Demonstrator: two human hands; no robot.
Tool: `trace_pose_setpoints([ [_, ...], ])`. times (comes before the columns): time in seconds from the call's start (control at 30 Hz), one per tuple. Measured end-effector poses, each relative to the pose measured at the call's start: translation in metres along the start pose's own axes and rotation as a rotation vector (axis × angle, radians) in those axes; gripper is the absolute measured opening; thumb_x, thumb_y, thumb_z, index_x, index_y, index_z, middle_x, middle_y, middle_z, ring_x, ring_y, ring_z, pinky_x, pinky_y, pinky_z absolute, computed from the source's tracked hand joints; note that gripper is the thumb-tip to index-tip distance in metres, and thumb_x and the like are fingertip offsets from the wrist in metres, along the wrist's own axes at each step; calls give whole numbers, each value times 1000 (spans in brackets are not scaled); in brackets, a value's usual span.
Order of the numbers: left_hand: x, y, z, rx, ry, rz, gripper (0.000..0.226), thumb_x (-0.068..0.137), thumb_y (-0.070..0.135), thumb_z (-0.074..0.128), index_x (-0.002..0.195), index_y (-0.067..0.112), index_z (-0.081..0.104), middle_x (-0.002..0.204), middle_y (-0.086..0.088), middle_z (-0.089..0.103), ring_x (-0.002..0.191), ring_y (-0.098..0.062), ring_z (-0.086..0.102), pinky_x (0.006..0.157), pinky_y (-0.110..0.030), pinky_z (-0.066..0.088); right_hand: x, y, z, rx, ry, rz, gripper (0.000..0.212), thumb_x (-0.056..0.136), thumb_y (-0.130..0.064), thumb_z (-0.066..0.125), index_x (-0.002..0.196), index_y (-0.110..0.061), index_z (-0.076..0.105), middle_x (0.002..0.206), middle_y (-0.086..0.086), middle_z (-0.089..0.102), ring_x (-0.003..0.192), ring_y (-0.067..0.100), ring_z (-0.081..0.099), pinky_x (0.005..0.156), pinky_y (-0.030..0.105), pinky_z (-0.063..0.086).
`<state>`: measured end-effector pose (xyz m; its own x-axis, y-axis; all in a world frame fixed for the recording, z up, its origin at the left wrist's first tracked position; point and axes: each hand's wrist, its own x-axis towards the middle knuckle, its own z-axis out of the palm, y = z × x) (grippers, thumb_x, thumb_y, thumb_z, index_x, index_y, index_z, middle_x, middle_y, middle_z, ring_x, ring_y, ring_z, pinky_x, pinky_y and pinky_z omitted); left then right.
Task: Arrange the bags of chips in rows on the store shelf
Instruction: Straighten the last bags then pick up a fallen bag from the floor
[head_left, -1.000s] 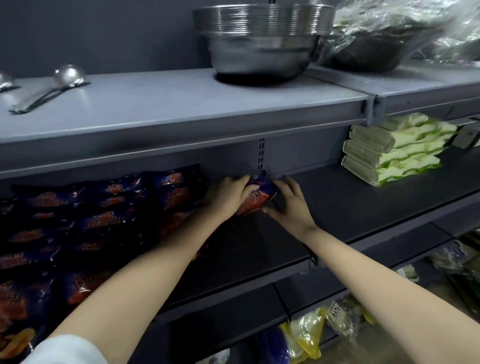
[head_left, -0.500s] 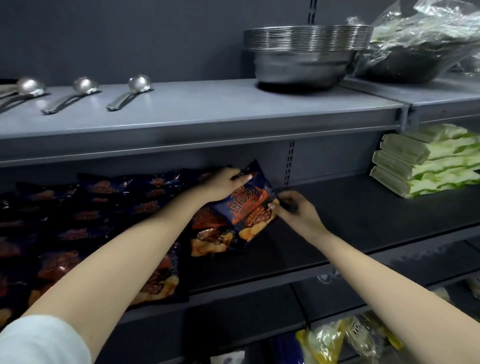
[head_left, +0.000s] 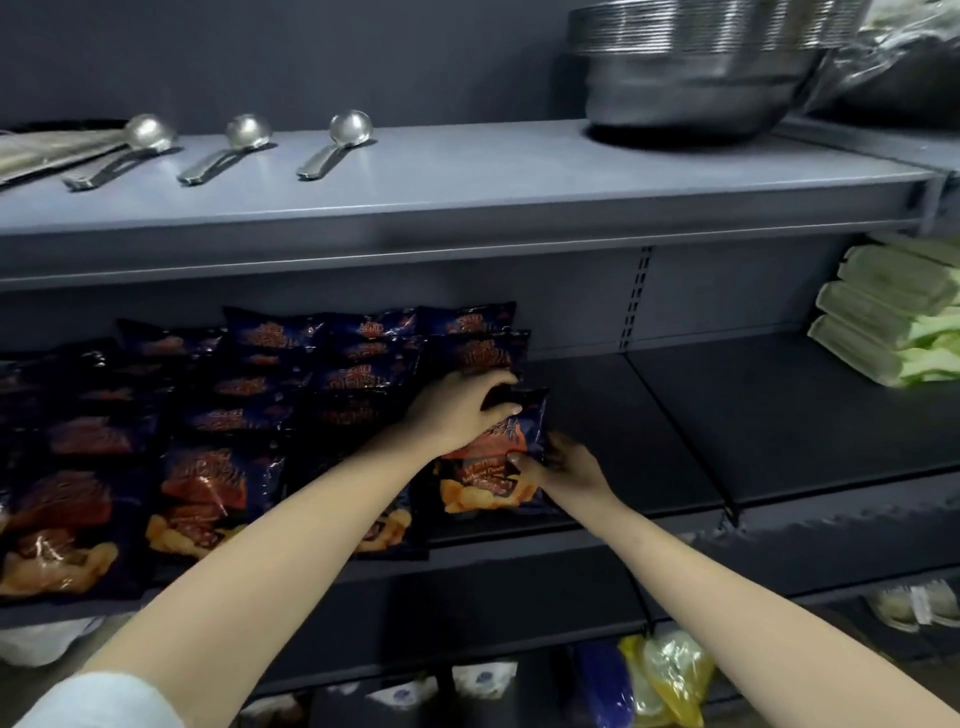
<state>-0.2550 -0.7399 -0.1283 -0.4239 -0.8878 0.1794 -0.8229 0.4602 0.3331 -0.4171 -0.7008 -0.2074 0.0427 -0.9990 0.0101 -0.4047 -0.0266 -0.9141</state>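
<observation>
Dark blue chip bags with orange print lie in overlapping rows (head_left: 270, 395) on the left part of the dark middle shelf (head_left: 675, 441). The rightmost front bag (head_left: 485, 480) lies at the end of the rows. My left hand (head_left: 457, 410) grips its upper edge, fingers curled over the top. My right hand (head_left: 563, 465) holds its right side, thumb pressed on the printed front. Both forearms reach in from below.
Three metal ladles (head_left: 332, 145) lie on the grey top shelf (head_left: 467, 208), with stacked steel bowls (head_left: 696, 67) at its right. Green-and-white packs (head_left: 893, 317) are piled at the middle shelf's far right. Yellow and blue bags (head_left: 660, 675) sit below.
The bag has come down from a tilted hold to lie flat at the front right end of the rows. Both hands followed it forward and down. The camera shifted left.
</observation>
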Motion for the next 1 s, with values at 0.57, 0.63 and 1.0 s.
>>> trace_pose_setpoints([
  [0.57,-77,18,98,254,54,-253,92,91,23,43,137,6,-35,143,-17,-42,133,-34,-37,111,-46,-21,-5,2,28,19,74,19,26,88,-30,63,110,-19,54,92,-17,58,82,-8,53,60,0,39],
  [0.63,-73,14,102,208,102,-238,93,87,20,46,139,9,-31,145,-15,-41,134,-33,-37,109,-45,-23,-2,0,28,24,81,14,25,88,-28,63,109,-21,51,97,-11,59,85,0,56,62,3,40],
  [1.0,-51,-4,118,228,224,-237,85,76,24,34,148,7,-9,153,-14,-23,141,-32,-22,113,-46,-14,16,0,34,55,108,-4,23,91,-19,58,108,-24,44,92,-16,55,82,-7,53,64,5,43],
])
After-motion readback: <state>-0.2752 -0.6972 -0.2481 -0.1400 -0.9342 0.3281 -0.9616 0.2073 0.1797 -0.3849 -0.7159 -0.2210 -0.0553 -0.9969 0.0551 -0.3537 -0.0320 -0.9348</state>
